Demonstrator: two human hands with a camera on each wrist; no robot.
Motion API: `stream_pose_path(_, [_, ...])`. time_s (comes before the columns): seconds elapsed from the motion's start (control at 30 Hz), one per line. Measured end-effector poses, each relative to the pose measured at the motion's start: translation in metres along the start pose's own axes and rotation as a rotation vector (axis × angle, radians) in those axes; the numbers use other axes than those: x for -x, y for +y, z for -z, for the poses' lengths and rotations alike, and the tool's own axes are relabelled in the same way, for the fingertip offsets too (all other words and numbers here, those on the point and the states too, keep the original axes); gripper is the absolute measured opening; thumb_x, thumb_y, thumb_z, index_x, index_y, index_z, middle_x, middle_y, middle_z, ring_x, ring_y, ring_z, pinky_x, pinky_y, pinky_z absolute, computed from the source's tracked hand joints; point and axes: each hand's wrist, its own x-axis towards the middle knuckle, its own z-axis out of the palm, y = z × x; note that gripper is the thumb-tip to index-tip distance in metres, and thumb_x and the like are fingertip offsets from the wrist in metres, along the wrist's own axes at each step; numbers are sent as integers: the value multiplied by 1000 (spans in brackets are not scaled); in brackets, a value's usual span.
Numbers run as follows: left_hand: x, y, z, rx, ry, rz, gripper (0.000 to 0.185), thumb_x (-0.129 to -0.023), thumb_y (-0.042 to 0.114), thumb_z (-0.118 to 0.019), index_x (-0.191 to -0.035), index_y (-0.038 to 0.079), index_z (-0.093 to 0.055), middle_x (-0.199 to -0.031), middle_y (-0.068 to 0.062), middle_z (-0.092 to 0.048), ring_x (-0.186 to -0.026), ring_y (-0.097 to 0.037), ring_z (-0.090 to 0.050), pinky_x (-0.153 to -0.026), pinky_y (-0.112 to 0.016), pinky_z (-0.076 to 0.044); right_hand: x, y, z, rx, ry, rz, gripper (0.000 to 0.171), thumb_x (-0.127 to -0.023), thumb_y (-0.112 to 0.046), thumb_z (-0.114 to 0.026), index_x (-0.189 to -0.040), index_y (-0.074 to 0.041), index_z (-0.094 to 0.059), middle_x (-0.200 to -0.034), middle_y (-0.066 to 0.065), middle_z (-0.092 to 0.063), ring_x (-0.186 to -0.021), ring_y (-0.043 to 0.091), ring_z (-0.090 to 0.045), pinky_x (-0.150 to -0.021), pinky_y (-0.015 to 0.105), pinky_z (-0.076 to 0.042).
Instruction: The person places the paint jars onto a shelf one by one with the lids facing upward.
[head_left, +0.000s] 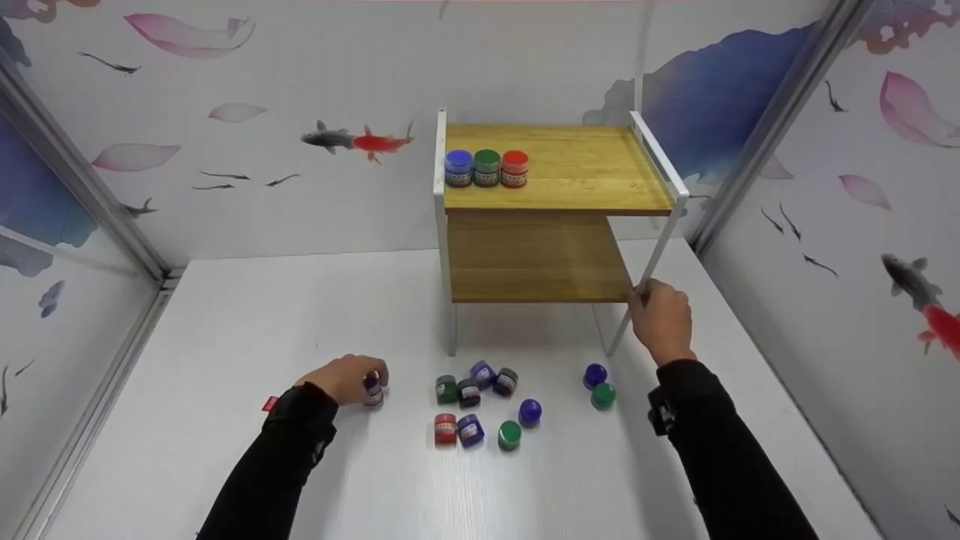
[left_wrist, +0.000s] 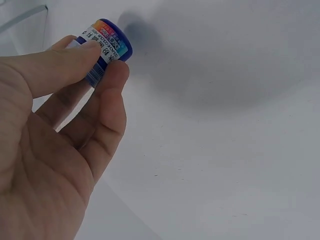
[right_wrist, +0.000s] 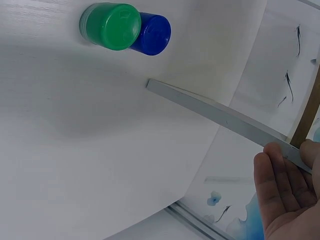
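Observation:
My left hand (head_left: 346, 379) pinches a small blue-capped jar of gouache paint (left_wrist: 106, 47) between thumb and fingers, close over the white table. Its printed label faces the left wrist camera. On the right, my right hand (head_left: 663, 319) grips the white front leg (right_wrist: 225, 120) of a two-tier wooden shelf (head_left: 540, 259), beside the lower board's corner. Three paint jars stand in a row at the left of the top board: a blue jar (head_left: 459, 168), a green jar (head_left: 487, 168) and a red jar (head_left: 514, 169). The lower board is bare.
Several paint jars (head_left: 469, 393) lie or stand on the table (head_left: 225, 322) in front of the shelf, among them a red jar (head_left: 445, 429). Near the shelf's right leg are a blue jar (right_wrist: 152, 34) and a green jar (right_wrist: 117, 26). Patterned walls enclose the table.

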Motion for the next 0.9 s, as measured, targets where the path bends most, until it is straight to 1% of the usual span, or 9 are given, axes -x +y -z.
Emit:
stream_pose_path(0.2, [-2,5,1,18,-19,-23,17,-88,9,-66,-103,15,-68,-107,-5,-67,-94,-22,-56,-87,-45,-47,2,-1,2,-1,8,17,22,-94,-13,-61,-88,6,-67,-79,23,-68,-73,35,-65,-64,44,-49])
stream_pose_path(0.27, [-2,6,2,22,-25,-24,17,-88,9,-65,-104,14,-69,-107,-6,-67,-94,-22,-57,-86,-44,-47,2,-2,2,-1,8,20,22,-94,-13,-61,-88,7,-67,-79,24,-68,-73,36,-66,-65,45,-49])
stream_pose_path(0.47, [-1,10,4,26,-36,2,19,-90,13,-65,-108,16,-70,-112,-4,-67,-99,-21,-58,-88,-45,-48,2,-3,2,2,-5,3,23,-95,-14,-60,-89,6,-67,-80,23,-68,-74,36,-66,-65,45,-49])
stream_pose_path(0.67, [-2,17,7,41,-50,12,19,-91,17,-66,-109,16,-70,-110,-3,-66,-94,-20,-58,-86,-44,-49,0,-1,1,1,-9,-5,23,-95,-15,-60,-91,6,-67,-82,23,-69,-75,36,-66,-67,46,-50])
stream_pose_path(0.9, [-2,28,12,39,-58,-15,20,-90,18,-67,-110,16,-71,-108,-4,-66,-91,-20,-58,-86,-44,-51,0,0,0,-16,-3,3,23,-95,-14,-59,-91,7,-68,-81,23,-69,-75,36,-67,-66,46,-51])
